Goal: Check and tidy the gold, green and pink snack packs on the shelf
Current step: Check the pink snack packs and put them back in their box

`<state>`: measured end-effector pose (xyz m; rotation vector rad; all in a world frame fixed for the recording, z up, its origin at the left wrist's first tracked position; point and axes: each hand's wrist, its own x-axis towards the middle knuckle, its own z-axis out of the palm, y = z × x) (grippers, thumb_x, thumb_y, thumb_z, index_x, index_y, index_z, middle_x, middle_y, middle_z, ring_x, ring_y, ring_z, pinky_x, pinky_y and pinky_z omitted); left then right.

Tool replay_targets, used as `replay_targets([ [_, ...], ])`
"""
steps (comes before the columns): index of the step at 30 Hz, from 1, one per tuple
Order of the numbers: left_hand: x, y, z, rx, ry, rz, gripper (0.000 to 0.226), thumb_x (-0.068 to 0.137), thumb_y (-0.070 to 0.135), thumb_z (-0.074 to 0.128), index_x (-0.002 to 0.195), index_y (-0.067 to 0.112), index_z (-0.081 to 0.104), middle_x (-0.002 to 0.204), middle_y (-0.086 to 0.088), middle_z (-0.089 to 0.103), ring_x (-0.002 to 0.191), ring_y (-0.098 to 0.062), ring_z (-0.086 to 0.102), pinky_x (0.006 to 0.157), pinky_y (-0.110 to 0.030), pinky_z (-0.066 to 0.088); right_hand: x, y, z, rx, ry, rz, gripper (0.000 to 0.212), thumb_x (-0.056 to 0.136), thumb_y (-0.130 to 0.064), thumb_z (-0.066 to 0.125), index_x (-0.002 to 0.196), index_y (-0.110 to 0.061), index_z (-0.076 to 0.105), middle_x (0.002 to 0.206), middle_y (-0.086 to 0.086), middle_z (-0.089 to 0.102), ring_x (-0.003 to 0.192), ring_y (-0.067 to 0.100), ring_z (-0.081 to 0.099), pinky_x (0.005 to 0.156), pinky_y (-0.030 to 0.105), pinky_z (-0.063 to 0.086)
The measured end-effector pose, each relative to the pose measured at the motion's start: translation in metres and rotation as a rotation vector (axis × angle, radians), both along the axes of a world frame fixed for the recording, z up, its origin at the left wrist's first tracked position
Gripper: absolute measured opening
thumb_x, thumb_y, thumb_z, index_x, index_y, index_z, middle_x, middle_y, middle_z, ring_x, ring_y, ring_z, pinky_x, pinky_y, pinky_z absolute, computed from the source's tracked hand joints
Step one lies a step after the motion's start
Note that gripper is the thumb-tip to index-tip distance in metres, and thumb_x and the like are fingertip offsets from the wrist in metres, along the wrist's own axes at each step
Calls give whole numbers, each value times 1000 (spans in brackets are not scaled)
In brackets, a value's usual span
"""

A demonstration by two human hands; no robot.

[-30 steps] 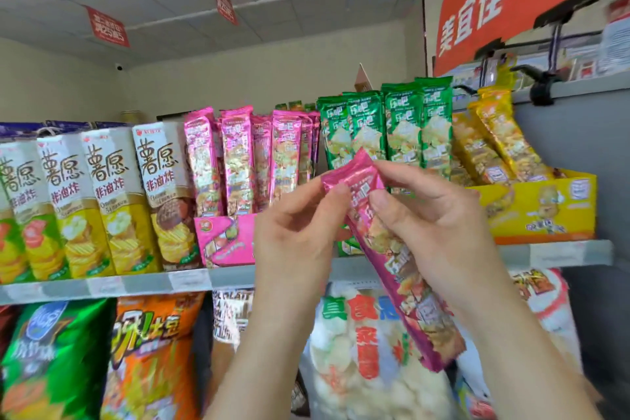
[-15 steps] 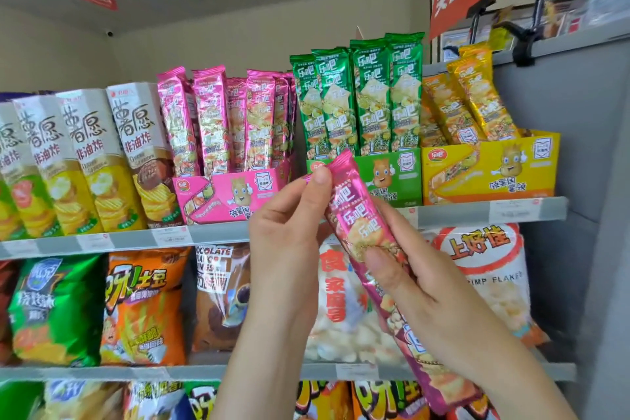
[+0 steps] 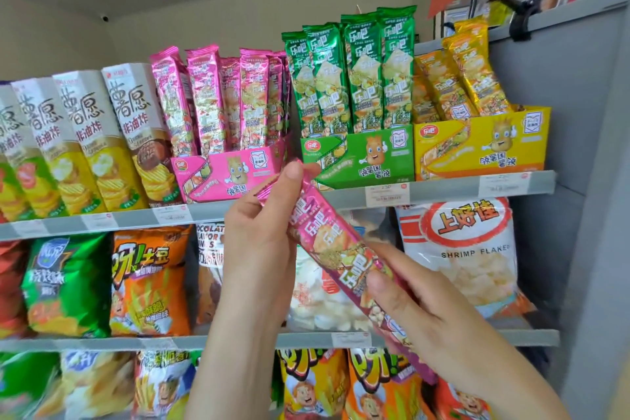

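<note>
One long pink foil snack pack [image 3: 335, 249] is held out in front of the grey metal shelf [image 3: 443, 190], below its pink cardboard display box [image 3: 221, 177]. Its top end is pinched by the left hand [image 3: 259, 249] and its lower part is gripped by the right hand [image 3: 429, 314]. Boxed on the shelf are green foil packs [image 3: 354, 78], upright, and gold foil packs [image 3: 467, 72], leaning. Pink check is judged underway; reshelving and gold straightening not yet done.

Raised close together, the left hand [image 3: 262, 242] pinches the top end of a pink pack [image 3: 324, 235]; the right hand [image 3: 429, 314], lower right, curls round its lower half, thumb in front.
</note>
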<state>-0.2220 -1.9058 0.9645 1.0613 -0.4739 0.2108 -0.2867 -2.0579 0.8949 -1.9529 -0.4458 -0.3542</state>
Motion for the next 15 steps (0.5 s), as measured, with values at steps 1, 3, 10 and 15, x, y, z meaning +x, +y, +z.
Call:
replay_targets([
  [1, -1, 2, -2, 8, 1, -13, 28, 69, 41, 73, 78, 15, 79, 65, 3, 65, 58, -7, 57, 57, -19, 48, -1, -2, 0, -3, -3, -1, 44, 85, -75, 39, 124, -57, 47, 84, 2, 69, 59, 25, 63, 55, 44, 52],
  [3, -2, 5, -5, 11, -7, -11, 30, 62, 43, 74, 73, 16, 79, 63, 4, 65, 55, -5, 56, 55, -17, 46, -3, -4, 1, -41, -17, -11, 43, 86, -74, 38, 124, -56, 48, 83, -1, 69, 58, 23, 61, 55, 43, 51],
  [10, -7, 5, -16, -29, -9, 75, 13, 65, 29, 71, 63, 17, 76, 66, 0, 69, 61, -10, 60, 61, -19, 50, -6, -6, -4, -177, -44, -99, 43, 87, -76, 33, 124, -58, 43, 80, 0, 67, 59, 15, 59, 55, 28, 45],
  [15, -7, 2, -21, -58, 21, 110, 29, 59, 42, 83, 72, 17, 78, 68, 4, 68, 60, -6, 58, 59, -18, 49, -10, -4, -2, -220, -89, -163, 35, 89, -74, 31, 121, -63, 39, 78, -17, 65, 62, 6, 60, 53, 15, 43],
])
